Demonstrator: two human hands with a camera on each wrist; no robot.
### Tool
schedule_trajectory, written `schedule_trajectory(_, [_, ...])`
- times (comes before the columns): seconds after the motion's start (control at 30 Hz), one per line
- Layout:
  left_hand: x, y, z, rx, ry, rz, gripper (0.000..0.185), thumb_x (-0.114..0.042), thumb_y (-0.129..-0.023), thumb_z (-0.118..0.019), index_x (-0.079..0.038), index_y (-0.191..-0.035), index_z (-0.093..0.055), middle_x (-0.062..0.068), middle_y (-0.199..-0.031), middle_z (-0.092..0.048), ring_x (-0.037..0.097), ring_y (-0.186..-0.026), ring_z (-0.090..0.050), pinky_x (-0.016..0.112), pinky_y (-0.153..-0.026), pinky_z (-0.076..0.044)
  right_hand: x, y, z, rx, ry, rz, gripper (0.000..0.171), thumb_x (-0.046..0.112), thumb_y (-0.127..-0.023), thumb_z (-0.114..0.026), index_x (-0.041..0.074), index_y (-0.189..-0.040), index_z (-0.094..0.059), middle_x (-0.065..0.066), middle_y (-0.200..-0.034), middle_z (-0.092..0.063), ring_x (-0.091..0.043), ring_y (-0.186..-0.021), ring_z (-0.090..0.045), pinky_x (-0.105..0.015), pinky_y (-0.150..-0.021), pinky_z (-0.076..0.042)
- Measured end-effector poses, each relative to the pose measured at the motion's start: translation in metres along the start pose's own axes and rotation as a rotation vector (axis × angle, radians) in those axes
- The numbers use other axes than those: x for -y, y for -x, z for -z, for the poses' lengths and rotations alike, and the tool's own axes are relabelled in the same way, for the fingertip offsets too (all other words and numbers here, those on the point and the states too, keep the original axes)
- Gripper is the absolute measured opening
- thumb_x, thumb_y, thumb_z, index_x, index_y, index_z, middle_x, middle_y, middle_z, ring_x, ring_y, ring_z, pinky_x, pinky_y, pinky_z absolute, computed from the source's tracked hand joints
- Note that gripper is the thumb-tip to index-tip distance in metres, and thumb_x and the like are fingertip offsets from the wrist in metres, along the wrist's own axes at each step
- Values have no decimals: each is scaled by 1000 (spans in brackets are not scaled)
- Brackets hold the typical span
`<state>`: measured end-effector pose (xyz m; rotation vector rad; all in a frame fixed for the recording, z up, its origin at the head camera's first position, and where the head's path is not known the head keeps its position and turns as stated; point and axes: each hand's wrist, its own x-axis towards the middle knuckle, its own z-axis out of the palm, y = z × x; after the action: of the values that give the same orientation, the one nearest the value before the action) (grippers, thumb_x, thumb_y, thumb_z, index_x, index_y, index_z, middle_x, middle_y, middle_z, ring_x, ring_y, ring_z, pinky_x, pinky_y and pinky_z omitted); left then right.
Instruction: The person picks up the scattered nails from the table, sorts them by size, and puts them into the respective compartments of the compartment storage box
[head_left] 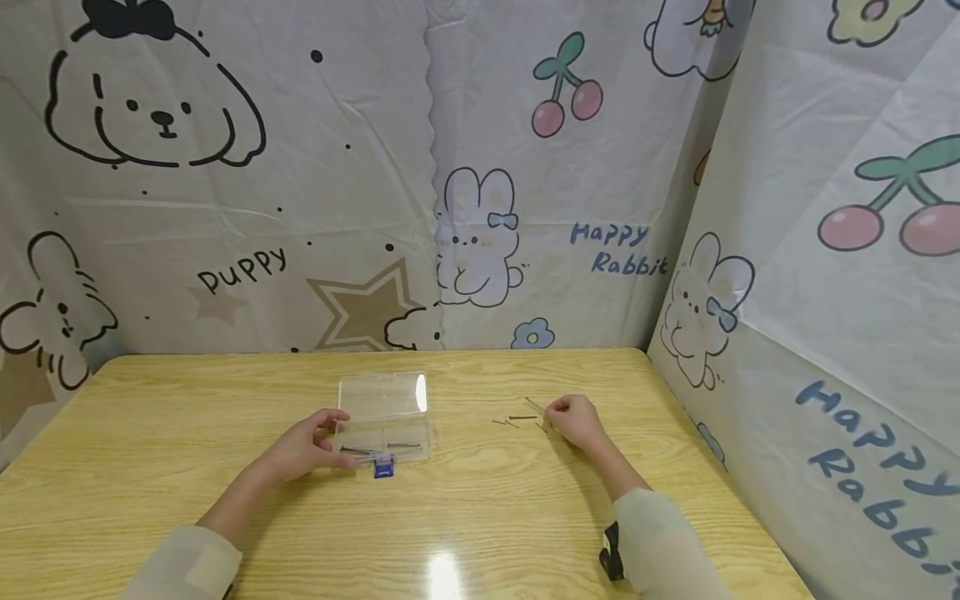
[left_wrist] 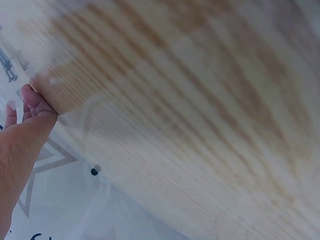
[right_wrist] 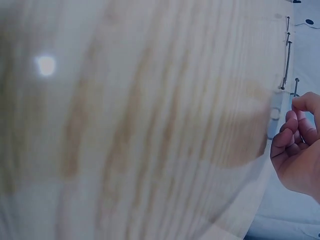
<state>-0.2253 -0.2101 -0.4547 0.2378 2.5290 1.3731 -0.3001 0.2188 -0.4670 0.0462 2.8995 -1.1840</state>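
Note:
A clear plastic box (head_left: 369, 433) lies with its lid (head_left: 378, 398) folded back on the wooden table, in the head view. Several nails (head_left: 405, 445) rest in its compartments, and a blue latch (head_left: 383, 468) sticks out at the front. My left hand (head_left: 303, 448) grips the box's left end, thumb at the front corner and fingers behind. To the right, my right hand (head_left: 576, 419) pinches a nail (right_wrist: 296, 87) between thumb and forefinger; its tip end is hidden by the fingers. Loose nails (head_left: 522, 417) lie just left of that hand.
The wooden table (head_left: 465, 525) runs back to a hanging cloth (head_left: 360, 167) printed with cartoons. Another printed cloth (head_left: 825, 333) borders the right side. A black strap (head_left: 611, 552) shows at the right sleeve.

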Motion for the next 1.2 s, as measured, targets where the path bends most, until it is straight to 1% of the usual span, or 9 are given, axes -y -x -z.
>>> schedule_trajectory(0.23, [0, 0, 1, 4, -7, -2, 78, -31, -72, -80, -3, -133, -41, 22, -126, -43, 23, -93, -47, 30, -73, -42, 5, 3, 2, 4, -50, 16, 14, 14, -88, -61, 1, -89, -67, -8, -81, -63, -15, -71, -53, -25, -63, -43])
schedule_trajectory(0.37, [1, -1, 1, 3, 2, 2, 79, -32, -71, -81, -4, -133, -41, 22, -127, -42, 24, -94, -47, 30, -74, -42, 11, 4, 1, 19, -73, 21, 14, 14, -88, -60, 2, -90, -67, -7, -82, -63, -14, -72, -53, -25, -64, -43])
schedule_trajectory(0.5, [1, 0, 1, 5, 7, 1, 79, -32, -71, -81, -4, -133, -41, 22, -127, -42, 24, -94, -47, 30, -74, -43, 18, 7, 1, 27, -71, 47, 13, 14, -87, -60, 3, -89, -67, -6, -83, -63, -14, -73, -52, -25, -66, -43])
schedule_trajectory(0.63, [0, 1, 1, 6, 8, -1, 79, -32, -71, -81, -3, -133, -41, 23, -127, -42, 24, -94, -46, 30, -73, -42, 23, 10, 1, 34, -68, 87, 12, 12, -86, -61, 2, -88, -67, -7, -81, -62, -15, -71, -51, -26, -64, -42])
schedule_trajectory(0.8, [0, 0, 1, 3, 7, -1, 78, -31, -72, -81, -3, -132, -41, 23, -128, -43, 25, -94, -46, 30, -72, -42, 28, 13, -3, 55, -67, 99, 12, 11, -86, -61, 2, -88, -68, -6, -80, -62, -13, -71, -49, -25, -64, -41])
schedule_trajectory(1.0, [1, 0, 1, 1, 2, 3, 77, -31, -72, -80, -4, -132, -41, 22, -128, -43, 25, -96, -47, 31, -75, -43, 35, 18, -8, 81, -95, 97, 12, 12, -87, -61, 3, -89, -68, -5, -82, -62, -13, -71, -49, -25, -65, -42])
schedule_trajectory(1.2, [2, 0, 0, -3, 8, 5, 78, -32, -71, -81, -4, -132, -42, 21, -127, -43, 25, -96, -48, 31, -76, -43, 42, 21, -15, 95, -95, 133, 12, 11, -86, -60, 4, -88, -69, -4, -81, -62, -13, -71, -49, -25, -64, -42])
